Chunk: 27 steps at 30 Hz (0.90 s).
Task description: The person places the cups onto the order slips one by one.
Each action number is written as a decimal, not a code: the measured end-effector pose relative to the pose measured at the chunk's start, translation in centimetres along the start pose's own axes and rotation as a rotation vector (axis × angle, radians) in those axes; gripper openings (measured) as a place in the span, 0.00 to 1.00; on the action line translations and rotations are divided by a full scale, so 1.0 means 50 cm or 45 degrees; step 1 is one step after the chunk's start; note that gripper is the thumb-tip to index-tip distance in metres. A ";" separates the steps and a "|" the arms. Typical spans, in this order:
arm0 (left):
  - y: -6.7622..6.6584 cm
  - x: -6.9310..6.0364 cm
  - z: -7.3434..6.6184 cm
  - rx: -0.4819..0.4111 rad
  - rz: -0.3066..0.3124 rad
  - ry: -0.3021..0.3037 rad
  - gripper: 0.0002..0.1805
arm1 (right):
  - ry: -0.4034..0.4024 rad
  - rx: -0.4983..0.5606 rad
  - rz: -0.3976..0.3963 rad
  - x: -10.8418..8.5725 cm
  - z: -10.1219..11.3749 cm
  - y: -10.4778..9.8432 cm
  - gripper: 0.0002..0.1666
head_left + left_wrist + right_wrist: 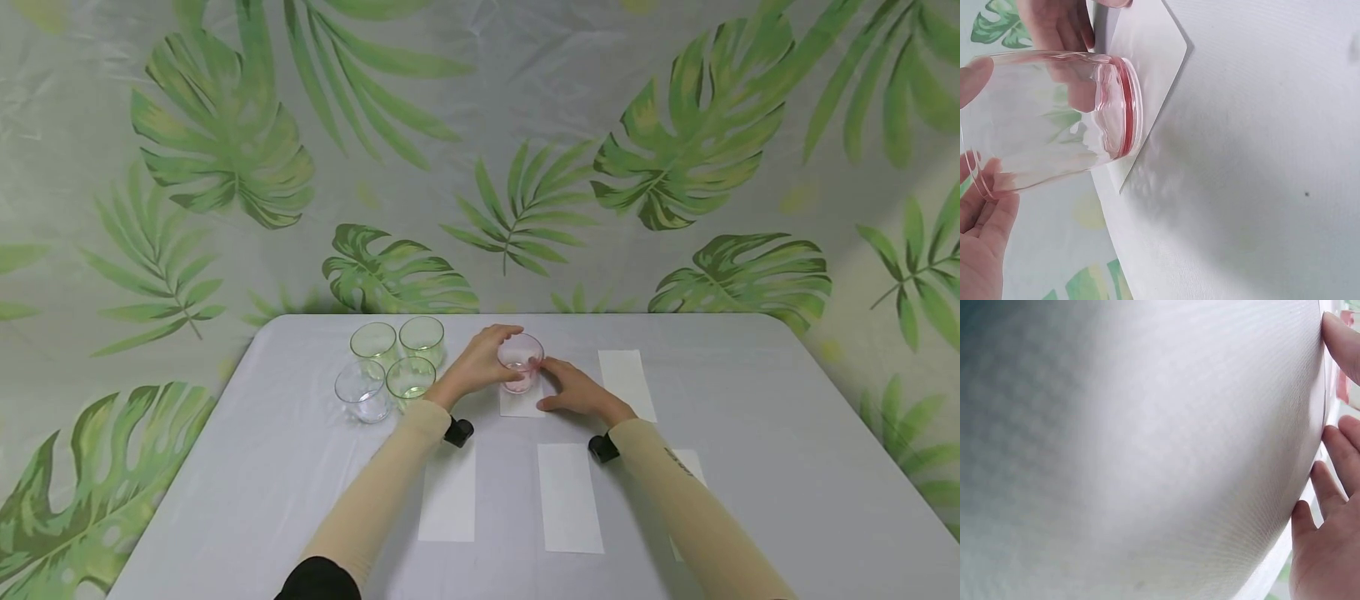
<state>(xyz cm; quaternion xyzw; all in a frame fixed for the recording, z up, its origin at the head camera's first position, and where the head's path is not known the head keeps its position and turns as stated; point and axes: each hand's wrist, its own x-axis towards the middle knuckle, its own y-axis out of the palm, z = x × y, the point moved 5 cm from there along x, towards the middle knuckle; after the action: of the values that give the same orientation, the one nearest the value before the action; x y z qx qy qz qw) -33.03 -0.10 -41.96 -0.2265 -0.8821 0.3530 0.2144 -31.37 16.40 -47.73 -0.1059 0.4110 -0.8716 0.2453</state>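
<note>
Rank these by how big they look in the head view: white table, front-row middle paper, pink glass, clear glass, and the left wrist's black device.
1. White table
2. Front-row middle paper
3. Pink glass and clear glass: too alike to rank
4. Left wrist's black device

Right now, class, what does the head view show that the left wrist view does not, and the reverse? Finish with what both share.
Only the head view: three green-tinted glasses and a clear glass grouped on the left, further white papers, and the tan sleeves.

Only the left wrist view: a small dark speck on the cloth and a distinct red band around the glass's base.

Both: the pink glass, the left hand, the right hand and the leafy backdrop.
</note>
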 end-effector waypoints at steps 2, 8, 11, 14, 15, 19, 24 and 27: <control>0.003 0.002 0.001 0.010 0.002 -0.004 0.41 | 0.001 -0.004 -0.001 0.001 -0.001 0.000 0.45; 0.009 0.004 0.005 0.025 -0.003 -0.019 0.41 | 0.018 -0.002 0.002 0.001 -0.002 0.000 0.45; 0.012 0.005 0.008 0.018 -0.001 -0.028 0.41 | 0.030 0.000 0.007 0.000 0.000 -0.002 0.45; 0.013 0.004 0.008 0.006 0.007 -0.033 0.41 | 0.041 -0.005 0.011 -0.001 0.003 -0.004 0.45; 0.013 0.004 0.008 0.005 0.011 -0.034 0.41 | 0.045 -0.009 0.012 -0.001 0.004 -0.005 0.45; 0.015 0.003 0.008 0.005 0.018 -0.030 0.41 | 0.061 -0.009 0.019 0.000 0.004 -0.005 0.46; 0.014 0.000 0.007 0.019 0.008 -0.021 0.41 | 0.044 -0.012 0.012 0.003 0.003 -0.003 0.46; 0.016 0.001 0.006 0.024 0.005 -0.016 0.41 | 0.034 -0.013 0.005 0.003 0.003 -0.003 0.46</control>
<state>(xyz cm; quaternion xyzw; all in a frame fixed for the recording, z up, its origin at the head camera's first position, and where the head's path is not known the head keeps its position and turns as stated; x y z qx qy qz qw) -33.03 0.29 -42.70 -0.2241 -0.8796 0.3631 0.2103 -31.48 16.33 -47.52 -0.0948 0.4187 -0.8704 0.2410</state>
